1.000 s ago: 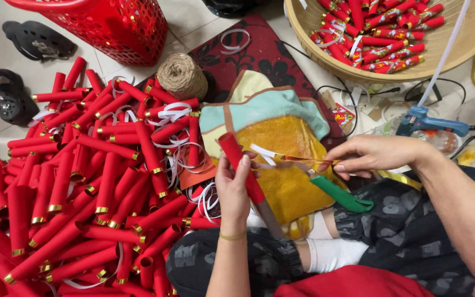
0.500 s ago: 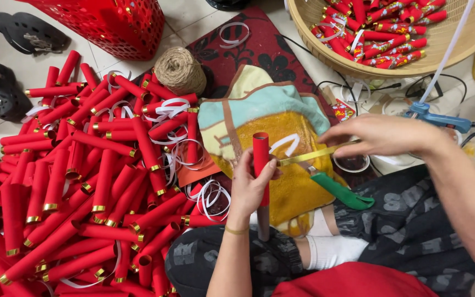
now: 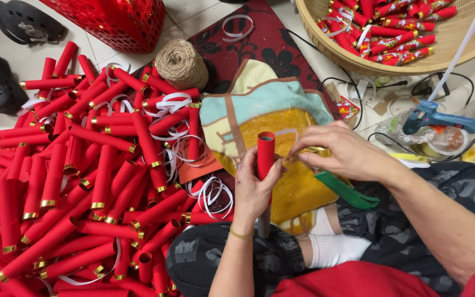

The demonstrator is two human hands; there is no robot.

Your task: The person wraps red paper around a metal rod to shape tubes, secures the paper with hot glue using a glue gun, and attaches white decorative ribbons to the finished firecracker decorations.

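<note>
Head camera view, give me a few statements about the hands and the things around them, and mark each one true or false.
1. The left hand holds a red tube upright. True.
2. The right hand grips the blue glue gun. False: the glue gun lies apart on the floor; the right hand pinches a thin gold strip next to the tube.
3. The ball of twine sits inside the woven basket. False: it rests on the dark red mat, beside the pile of red tubes.
4. The woven basket holds decorated red tubes. True.
5. A green-handled tool lies under the right hand. True.
</note>
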